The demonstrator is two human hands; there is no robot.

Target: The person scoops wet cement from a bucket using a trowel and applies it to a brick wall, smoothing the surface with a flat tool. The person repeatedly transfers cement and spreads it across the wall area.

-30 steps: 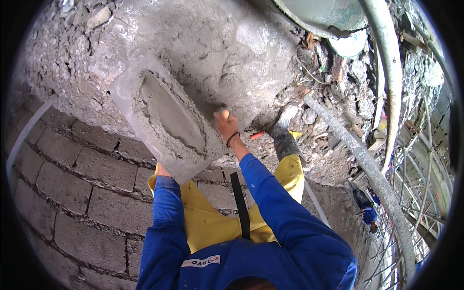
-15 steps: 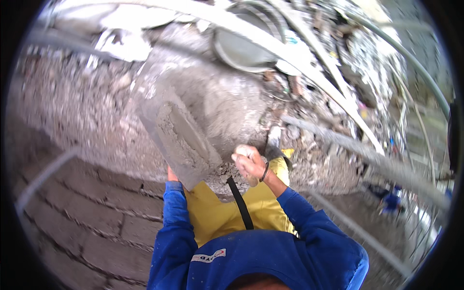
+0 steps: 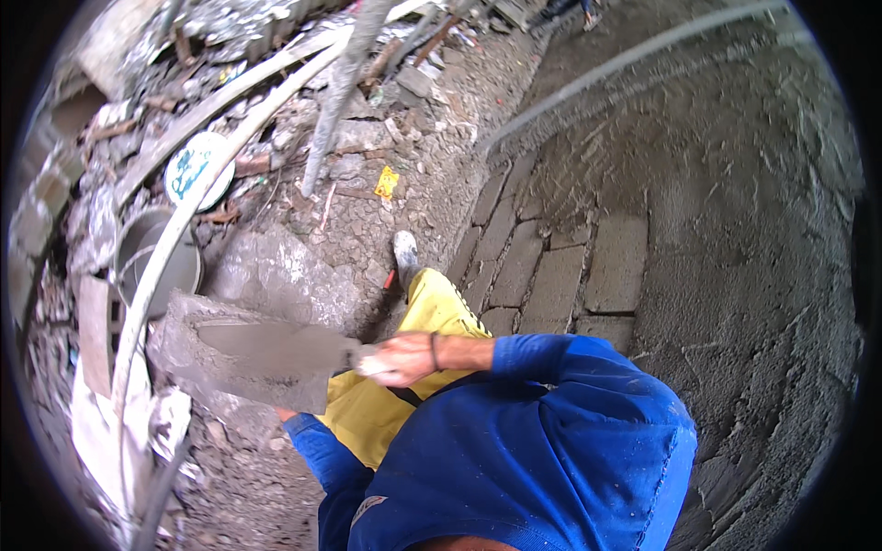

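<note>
My right hand (image 3: 401,358), with a dark band at the wrist, is closed round the handle of a trowel (image 3: 289,349). The trowel's grey blade lies over the wet mortar on a flat mortar board (image 3: 303,393). Only a sliver of my left hand (image 3: 286,414) shows at the board's near edge, where it supports the board from below; its fingers are hidden underneath. The board is in front of my yellow trousers (image 3: 354,399), off to the left.
On the right stands a block wall (image 3: 614,266), partly coated with wet mortar. Rubble, a grey bucket (image 3: 188,262), a white round lid (image 3: 200,170) and long poles (image 3: 335,101) lie or lean at the left and ahead. A yellow wrapper (image 3: 387,183) rests on the ground.
The view has swung round, bringing the coated block wall in on the right. My right hand, earlier closed beside the board, now has the trowel blade across the mortar.
</note>
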